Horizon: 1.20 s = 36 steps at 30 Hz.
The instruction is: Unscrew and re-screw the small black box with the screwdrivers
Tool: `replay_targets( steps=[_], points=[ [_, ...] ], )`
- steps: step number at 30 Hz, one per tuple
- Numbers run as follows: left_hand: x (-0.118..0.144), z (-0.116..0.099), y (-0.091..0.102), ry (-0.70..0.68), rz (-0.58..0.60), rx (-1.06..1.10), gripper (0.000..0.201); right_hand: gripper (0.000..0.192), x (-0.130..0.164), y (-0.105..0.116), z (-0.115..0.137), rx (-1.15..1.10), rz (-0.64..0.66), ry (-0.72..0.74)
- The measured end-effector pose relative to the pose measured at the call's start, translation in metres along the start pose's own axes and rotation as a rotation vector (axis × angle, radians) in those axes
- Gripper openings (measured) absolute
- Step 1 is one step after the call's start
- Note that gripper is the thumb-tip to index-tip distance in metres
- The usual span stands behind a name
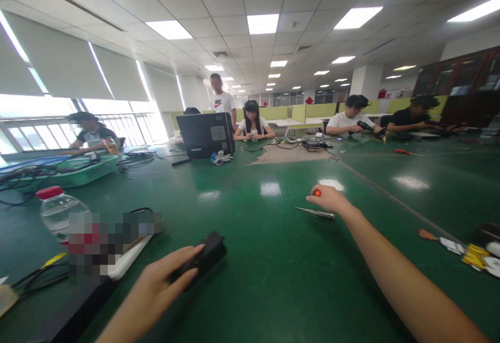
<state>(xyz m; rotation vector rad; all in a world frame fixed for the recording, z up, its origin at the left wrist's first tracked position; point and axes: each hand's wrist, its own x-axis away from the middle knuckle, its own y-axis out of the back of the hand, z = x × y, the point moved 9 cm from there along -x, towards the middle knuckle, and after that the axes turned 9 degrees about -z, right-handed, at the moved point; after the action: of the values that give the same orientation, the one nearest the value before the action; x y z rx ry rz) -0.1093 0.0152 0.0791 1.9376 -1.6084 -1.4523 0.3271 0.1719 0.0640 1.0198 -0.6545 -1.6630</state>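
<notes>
My left hand (164, 280) grips a black, box-like object (213, 253) between thumb and fingers, low over the green table. What kind of device it is cannot be made out. Farther off on the right, my right hand (328, 197) is closed, and a small orange thing (318, 193) shows at its fingers. The rest of that thing is hidden by the hand. A thin screwdriver (317, 212) with a pale handle lies on the table just below the right hand, apart from the fingers.
At left stand a water bottle (62, 212) and a green basket (74, 173) of cables. A black computer case (205, 135) and gloves (222, 158) lie ahead. Several people sit or stand around the table (265, 291). A red screwdriver (408, 152) and a yellow-white glove (474, 257) are at right.
</notes>
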Motion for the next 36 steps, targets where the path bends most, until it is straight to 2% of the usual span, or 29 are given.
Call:
replay_targets(
  steps=[1,3,5,7,10,15,21,31,36],
  points=[
    [-0.004,-0.017,-0.030,-0.039,0.111,0.039,0.037,0.023,0.004,0.008,0.018,-0.084,-0.017,0.045],
    [-0.011,-0.053,-0.080,-0.105,0.254,0.117,0.038,0.026,0.016,0.025,0.053,-0.604,-0.046,0.081],
    [-0.016,-0.090,-0.118,-0.185,0.362,0.208,0.039,0.025,0.032,0.033,0.084,-1.045,0.047,0.074],
    [-0.019,-0.119,-0.146,-0.241,0.420,0.279,0.043,0.024,0.046,0.042,0.106,-1.309,0.096,0.074],
    [-0.024,-0.139,-0.171,-0.244,0.402,0.297,0.041,0.022,0.058,0.049,0.122,-1.521,0.132,0.063],
    [-0.024,-0.148,-0.183,-0.250,0.328,0.358,0.033,0.023,0.062,0.030,0.125,-1.530,0.217,0.015],
    [-0.023,-0.140,-0.176,-0.308,0.314,0.333,0.036,0.024,0.065,0.002,0.125,-1.473,0.291,-0.027],
    [-0.019,-0.139,-0.177,-0.326,0.351,0.334,0.038,0.022,0.066,0.014,0.128,-1.597,0.247,0.037],
    [-0.019,-0.141,-0.177,-0.342,0.355,0.351,0.038,0.022,0.069,0.009,0.133,-1.591,0.269,0.027]
  ],
)
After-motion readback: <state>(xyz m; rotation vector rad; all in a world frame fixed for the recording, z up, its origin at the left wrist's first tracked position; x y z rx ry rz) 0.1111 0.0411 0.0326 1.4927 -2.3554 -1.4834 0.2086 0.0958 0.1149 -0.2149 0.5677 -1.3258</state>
